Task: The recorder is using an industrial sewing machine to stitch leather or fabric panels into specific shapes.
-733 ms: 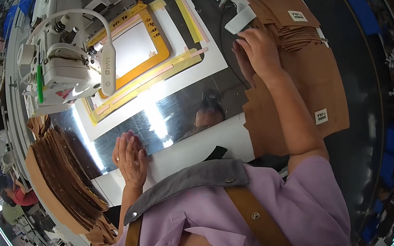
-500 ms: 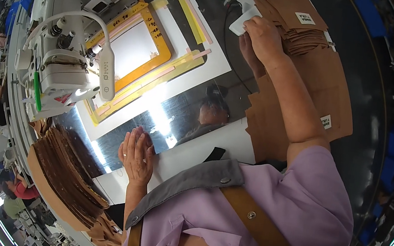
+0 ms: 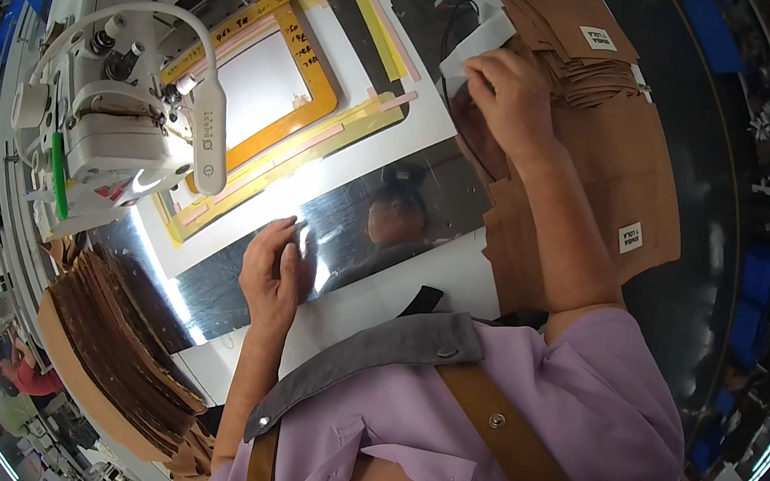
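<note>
My left hand hovers over the shiny metal plate with loosely bent fingers, the thumb apart, holding nothing. My right hand is at the far right, fingers curled together beside a white sheet-like piece; whether its fingertips pinch anything is hidden. Left of centre, an orange frame with handwritten marks surrounds a white panel. It lies on a white board edged with yellow and pink tape strips. The sewing machine head, with a white curved lamp, stands at the frame's left.
Brown cut pieces lie stacked at the right under my right forearm, with white labels. Another thick brown stack stands at the lower left. A dark cable runs beside the white piece. Other people sit far left.
My left hand has moved forward over the metal plate, its thumb now apart from the fingers. My right hand has drawn slightly back toward me, off the white piece, which now looks shifted and folded.
</note>
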{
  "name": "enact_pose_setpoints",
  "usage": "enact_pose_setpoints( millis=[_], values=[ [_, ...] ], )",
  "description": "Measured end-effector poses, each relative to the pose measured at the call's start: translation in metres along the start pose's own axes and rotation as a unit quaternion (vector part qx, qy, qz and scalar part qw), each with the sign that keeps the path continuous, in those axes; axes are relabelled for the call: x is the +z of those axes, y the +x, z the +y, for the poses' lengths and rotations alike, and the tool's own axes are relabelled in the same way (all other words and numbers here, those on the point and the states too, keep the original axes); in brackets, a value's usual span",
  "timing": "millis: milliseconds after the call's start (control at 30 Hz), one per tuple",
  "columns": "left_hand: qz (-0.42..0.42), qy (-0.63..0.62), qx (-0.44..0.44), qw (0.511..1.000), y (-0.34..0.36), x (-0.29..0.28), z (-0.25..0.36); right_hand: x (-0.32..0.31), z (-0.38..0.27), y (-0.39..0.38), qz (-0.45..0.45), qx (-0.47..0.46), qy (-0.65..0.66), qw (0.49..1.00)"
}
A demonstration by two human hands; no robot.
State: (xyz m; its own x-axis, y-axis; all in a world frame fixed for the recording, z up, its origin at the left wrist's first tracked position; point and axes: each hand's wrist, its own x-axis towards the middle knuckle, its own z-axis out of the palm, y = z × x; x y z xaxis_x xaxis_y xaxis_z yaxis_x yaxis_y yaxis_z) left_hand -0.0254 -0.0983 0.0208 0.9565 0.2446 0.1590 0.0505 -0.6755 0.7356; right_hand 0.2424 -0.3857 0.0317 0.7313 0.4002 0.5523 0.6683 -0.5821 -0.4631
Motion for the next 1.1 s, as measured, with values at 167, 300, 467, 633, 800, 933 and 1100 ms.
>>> enact_pose_setpoints(
  millis=[167,300,467,633,800,933,1100],
  values=[
    [-0.078,-0.321,-0.197,0.923,0.053,0.035,0.035,0.039,-0.091,-0.039,-0.082,-0.074,0.092,0.990],
    [-0.063,-0.342,-0.280,0.895,0.071,0.038,0.005,0.065,-0.119,-0.057,-0.142,-0.074,0.130,0.978],
    [0.046,-0.240,-0.225,0.943,0.064,0.008,-0.041,0.076,-0.117,-0.058,-0.177,-0.101,0.047,0.978],
    [0.117,-0.068,-0.196,0.971,0.062,-0.018,-0.051,0.090,-0.119,-0.056,-0.279,-0.136,-0.055,0.949],
    [0.084,0.166,0.127,0.974,0.039,-0.012,-0.033,0.107,-0.129,-0.043,-0.298,-0.151,-0.043,0.942],
    [-0.017,0.230,0.099,0.968,0.039,0.002,-0.033,0.121,-0.135,-0.033,-0.308,-0.151,-0.053,0.938],
    [-0.049,0.289,0.045,0.955,0.056,-0.001,-0.052,0.125,-0.139,-0.025,-0.324,-0.130,-0.078,0.934]
  ],
)
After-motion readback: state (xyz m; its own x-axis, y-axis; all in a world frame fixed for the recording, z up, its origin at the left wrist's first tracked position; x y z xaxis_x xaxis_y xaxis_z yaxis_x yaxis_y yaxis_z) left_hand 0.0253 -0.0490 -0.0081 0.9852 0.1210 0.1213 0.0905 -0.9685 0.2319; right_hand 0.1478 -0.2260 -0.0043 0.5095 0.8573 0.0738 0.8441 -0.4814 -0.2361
